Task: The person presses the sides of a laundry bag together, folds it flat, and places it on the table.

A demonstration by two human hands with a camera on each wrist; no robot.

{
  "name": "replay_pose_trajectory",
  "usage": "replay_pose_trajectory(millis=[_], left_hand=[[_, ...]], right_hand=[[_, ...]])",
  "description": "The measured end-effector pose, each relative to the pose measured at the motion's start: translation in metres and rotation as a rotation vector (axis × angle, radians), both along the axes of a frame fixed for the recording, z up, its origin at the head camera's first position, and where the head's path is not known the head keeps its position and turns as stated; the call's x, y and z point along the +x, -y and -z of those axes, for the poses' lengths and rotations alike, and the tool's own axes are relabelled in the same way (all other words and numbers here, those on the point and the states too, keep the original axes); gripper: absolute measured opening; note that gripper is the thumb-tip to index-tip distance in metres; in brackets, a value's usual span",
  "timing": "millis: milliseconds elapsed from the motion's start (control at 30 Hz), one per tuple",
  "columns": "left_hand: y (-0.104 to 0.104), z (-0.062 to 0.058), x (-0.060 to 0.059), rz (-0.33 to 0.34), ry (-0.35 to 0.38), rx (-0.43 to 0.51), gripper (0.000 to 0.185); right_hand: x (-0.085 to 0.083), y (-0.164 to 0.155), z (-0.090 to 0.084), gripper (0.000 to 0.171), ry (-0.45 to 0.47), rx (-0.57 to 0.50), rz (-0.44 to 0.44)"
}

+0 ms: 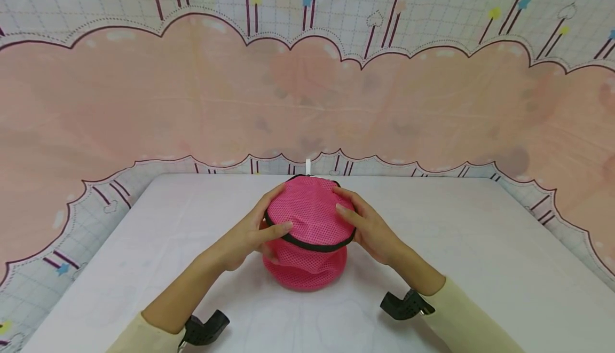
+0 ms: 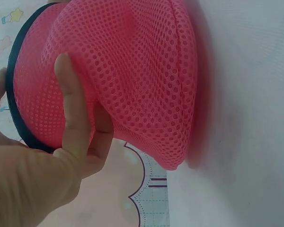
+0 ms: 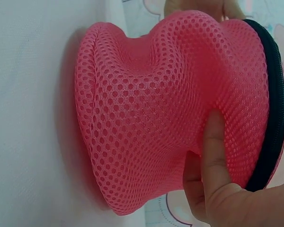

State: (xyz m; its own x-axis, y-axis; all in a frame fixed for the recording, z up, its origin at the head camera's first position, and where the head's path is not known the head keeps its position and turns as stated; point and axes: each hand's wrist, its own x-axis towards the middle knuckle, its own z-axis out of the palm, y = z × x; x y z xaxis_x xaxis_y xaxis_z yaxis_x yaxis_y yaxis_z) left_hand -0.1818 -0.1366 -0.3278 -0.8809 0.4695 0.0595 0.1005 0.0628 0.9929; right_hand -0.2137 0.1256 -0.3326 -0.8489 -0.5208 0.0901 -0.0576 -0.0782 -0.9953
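head view looks down from above; both wrist views sit close, sharing the mesh pouch (image 1: 309, 230).

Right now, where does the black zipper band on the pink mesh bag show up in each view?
Head: the black zipper band curves across the front of the pink mesh bag, mid-frame, between both hands.
Left wrist: along the bag's left edge, behind the thumb.
Right wrist: down the bag's right edge.
Shared landmark: the white table.

Bench (image 1: 480, 267): white cloth cover, faint pale prints, reaching toward the wall.
Backdrop (image 1: 307, 96): pink scalloped cloud band with dark dotted outline.
Backdrop pattern (image 1: 307, 0): pale grid, stalks topped with stars and hearts.
White tab (image 1: 308, 166): upright at the bench's far edge.
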Motion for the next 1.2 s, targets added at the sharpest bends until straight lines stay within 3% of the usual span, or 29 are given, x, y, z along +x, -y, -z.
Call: replay_pose_trajectory(millis=[700,900,1200], left_hand=[[-0.006,0.01,-0.003,0.086,0.101,0.315,0.08],[-0.008,0.011,-0.002,0.062,0.132,0.332,0.081],[-0.011,0.014,0.001,0.019,0.104,0.294,0.077]], right_hand=[[0.0,0.005,0.005,0.056,0.044,0.014,0.005],[0.001,0.006,0.008,0.058,0.05,0.027,-0.006],[0.003,0.006,0.012,0.057,0.053,0.021,-0.02]])
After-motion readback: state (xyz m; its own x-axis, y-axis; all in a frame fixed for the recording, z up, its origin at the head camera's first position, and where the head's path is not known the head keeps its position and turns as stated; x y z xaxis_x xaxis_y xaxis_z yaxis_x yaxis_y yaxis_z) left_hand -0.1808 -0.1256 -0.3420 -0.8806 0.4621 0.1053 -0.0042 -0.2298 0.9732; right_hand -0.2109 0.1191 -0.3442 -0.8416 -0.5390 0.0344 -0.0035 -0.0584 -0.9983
